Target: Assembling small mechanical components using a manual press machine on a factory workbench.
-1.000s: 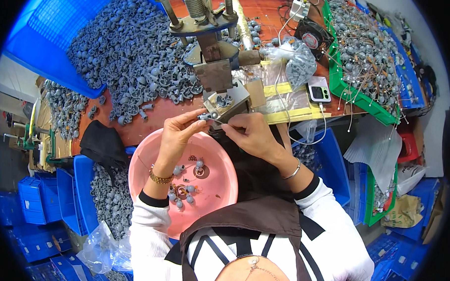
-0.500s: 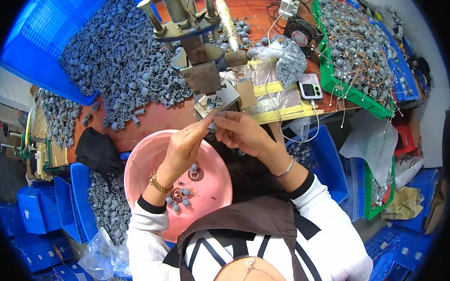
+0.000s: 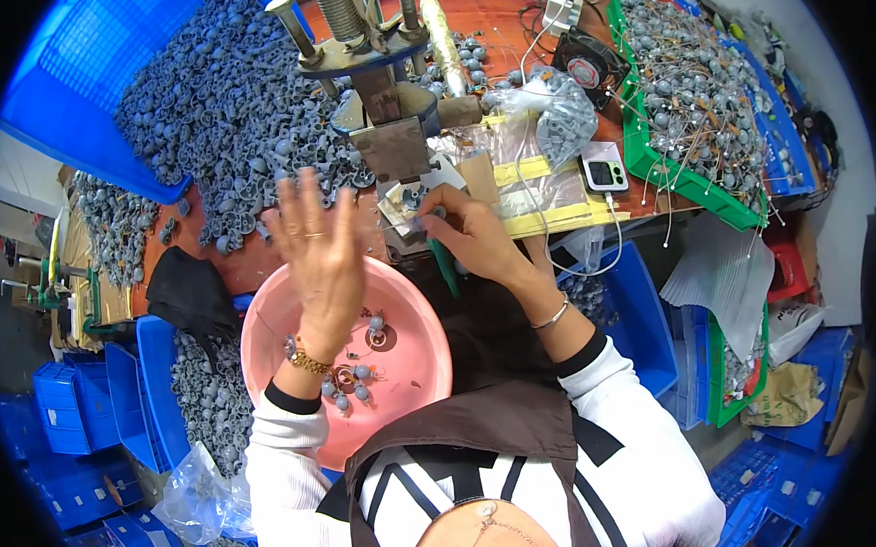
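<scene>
My left hand [image 3: 321, 255] is open, its fingers spread and slightly blurred, reaching over the far rim of the pink basin [image 3: 253, 335] toward a heap of small grey plastic parts [image 3: 260, 123]. My right hand [image 3: 476, 238] is closed at the foot of a metal bench press [image 3: 390, 142]. A green-handled tool [image 3: 444, 266] sticks out below its fingers; the tool's working end is hidden. The fingertips are beside a small grey part [image 3: 411, 197] under the press head. Several grey balls with wires [image 3: 357, 386] lie in the basin.
A blue crate [image 3: 53, 115] lies tipped at the left, beside the heap. At the right are a green tray [image 3: 645, 155] of wired grey parts, a small fan [image 3: 590, 65] and a white phone-like device [image 3: 604, 169] on a cable. A black cloth [image 3: 191, 294] lies left of the basin.
My left hand has left the right hand and moved left toward the heap, its fingers opening out. My right hand has shifted slightly toward the press, and more of the green handle shows.
</scene>
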A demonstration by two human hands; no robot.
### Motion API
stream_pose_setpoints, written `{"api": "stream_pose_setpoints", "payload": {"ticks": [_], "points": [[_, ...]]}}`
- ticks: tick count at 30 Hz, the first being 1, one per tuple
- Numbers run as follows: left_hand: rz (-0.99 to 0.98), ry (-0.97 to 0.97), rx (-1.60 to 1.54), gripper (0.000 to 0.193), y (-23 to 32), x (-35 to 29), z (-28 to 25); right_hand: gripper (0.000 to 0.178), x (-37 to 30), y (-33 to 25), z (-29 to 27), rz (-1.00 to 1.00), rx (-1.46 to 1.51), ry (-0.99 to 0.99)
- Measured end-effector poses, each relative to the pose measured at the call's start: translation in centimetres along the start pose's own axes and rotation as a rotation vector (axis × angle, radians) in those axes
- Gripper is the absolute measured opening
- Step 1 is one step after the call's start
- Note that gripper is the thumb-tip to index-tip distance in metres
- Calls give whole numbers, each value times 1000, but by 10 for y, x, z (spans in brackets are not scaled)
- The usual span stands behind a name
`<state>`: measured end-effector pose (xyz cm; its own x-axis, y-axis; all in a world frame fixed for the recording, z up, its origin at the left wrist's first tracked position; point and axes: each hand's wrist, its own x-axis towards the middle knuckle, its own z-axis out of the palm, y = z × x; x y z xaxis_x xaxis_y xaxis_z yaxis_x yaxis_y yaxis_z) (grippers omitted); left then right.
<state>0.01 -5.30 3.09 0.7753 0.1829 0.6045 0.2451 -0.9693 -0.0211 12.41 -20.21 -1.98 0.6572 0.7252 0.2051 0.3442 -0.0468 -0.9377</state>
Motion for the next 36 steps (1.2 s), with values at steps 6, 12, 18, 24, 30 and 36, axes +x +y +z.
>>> {"api": "stream_pose_setpoints", "payload": {"ticks": [6,12,18,24,30,36], "points": [[-253,-272,-865,24,9,-3,26,12,4,4,11,32,276,-40],[-344,-180,-744,18,6,0,58,11,6,4,19,-10,-379,218],[-298,-243,-764,18,-3,12,59,12,13,-3,-9,-45,-564,180],[-252,-254,-726,18,6,17,55,28,128,-25,-94,-74,445,176],[-331,-181,-676,19,10,10,57,34,80,-108,-61,-578,260,386],[-380,-271,-769,18,8,8,57,26,2,-71,-48,-966,-239,293]]}}
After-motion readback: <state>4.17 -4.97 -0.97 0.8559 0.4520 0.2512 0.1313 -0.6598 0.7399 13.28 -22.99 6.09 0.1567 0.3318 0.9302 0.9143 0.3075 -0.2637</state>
